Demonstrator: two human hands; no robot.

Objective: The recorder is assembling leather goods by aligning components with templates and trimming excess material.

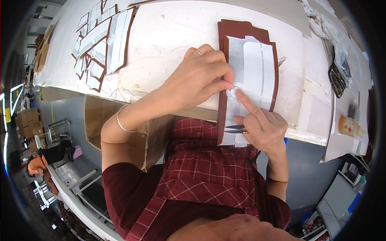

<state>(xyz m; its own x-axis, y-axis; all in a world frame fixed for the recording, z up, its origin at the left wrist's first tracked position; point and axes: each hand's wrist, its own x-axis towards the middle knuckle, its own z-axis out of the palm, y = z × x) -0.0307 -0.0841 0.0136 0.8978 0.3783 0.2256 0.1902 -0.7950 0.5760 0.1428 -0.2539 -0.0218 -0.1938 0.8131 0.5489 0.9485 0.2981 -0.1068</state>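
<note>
A long brown panel faced with white backing [253, 76] lies over the table's near edge, on top of other brown pieces [243, 28]. Near its left edge is a small round white piece [233, 93]. My left hand [205, 72] comes over from the left, thumb and forefinger pinched together at that round piece; what is between the tips is too small to make out. With its forefinger stretched out, my right hand [263, 128] presses on the round piece. The same hand's curled fingers hold small scissors [234, 129], their dark blades pointing left over the panel.
Several white-backed, brown-edged pieces [98, 44] lie at the table's far left. Clear plastic wrap [341, 44], a dark object [337, 78] and a yellowish container [349, 125] are at the right. Below the table edge stands an open cardboard box [155, 138].
</note>
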